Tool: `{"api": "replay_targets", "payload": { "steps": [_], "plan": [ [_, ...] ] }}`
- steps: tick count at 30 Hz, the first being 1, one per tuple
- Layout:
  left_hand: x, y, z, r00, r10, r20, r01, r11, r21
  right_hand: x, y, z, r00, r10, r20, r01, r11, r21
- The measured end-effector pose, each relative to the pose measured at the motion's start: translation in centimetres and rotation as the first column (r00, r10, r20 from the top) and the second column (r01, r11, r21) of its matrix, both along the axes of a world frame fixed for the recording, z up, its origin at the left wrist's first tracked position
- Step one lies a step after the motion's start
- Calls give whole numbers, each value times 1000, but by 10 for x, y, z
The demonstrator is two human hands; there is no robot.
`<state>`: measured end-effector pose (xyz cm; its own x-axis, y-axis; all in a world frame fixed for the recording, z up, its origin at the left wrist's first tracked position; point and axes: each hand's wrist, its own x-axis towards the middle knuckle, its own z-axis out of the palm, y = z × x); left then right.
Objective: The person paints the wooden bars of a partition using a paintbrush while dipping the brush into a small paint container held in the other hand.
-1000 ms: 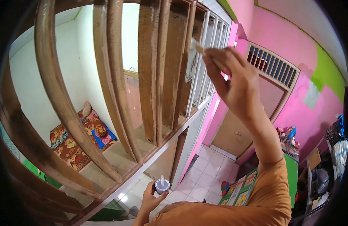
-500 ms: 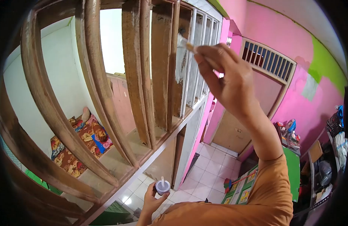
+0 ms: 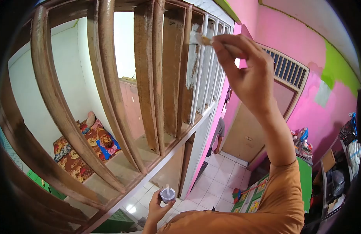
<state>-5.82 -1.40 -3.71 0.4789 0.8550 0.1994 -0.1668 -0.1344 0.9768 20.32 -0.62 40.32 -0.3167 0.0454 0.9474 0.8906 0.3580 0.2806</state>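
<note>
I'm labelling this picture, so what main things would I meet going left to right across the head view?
Left to right: patterned bedding, cup held in the left hand, brush held in the right hand, green table, green wall patch.

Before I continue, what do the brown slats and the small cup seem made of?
Brown slats: likely wood, dull worn finish, from the streaky scuffs. Small cup in the left hand: perhaps smooth plastic, from its even pale rim, but too small to confirm.

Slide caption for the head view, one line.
Right hand holds a brush at a part-white slat; left hand, a small cup.
</note>
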Motion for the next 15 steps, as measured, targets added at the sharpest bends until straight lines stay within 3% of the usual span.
{"api": "replay_targets", "payload": {
  "steps": [4, 6, 8, 10, 12, 15],
  "plan": [
    [-3, 1, -3, 1000, -19, 5, 19, 1000, -25, 11, 2, 24, 993, 12, 117, -19, 998, 58],
    [-3, 3, -3, 999, -33, -16, 32, 999, -31, 19, -5, 32, 903, -141, 405, 150, 989, 9],
    [-1, 4, -7, 1000, -22, -17, 22, 1000, -17, 24, -15, 36, 874, -189, 448, 221, 975, -19],
    [0, 1, -4, 1000, -14, -13, 14, 1000, -18, 24, -30, 45, 762, -197, 617, 339, 933, -121],
    [-1, 2, -6, 1000, -10, -11, 10, 1000, -16, 24, -30, 55, 746, -187, 639, 352, 925, -141],
    [-2, 4, -12, 1000, -7, 1, 7, 1000, -10, 20, -26, 69, 677, -226, 700, 301, 953, 17]
  ]
}}
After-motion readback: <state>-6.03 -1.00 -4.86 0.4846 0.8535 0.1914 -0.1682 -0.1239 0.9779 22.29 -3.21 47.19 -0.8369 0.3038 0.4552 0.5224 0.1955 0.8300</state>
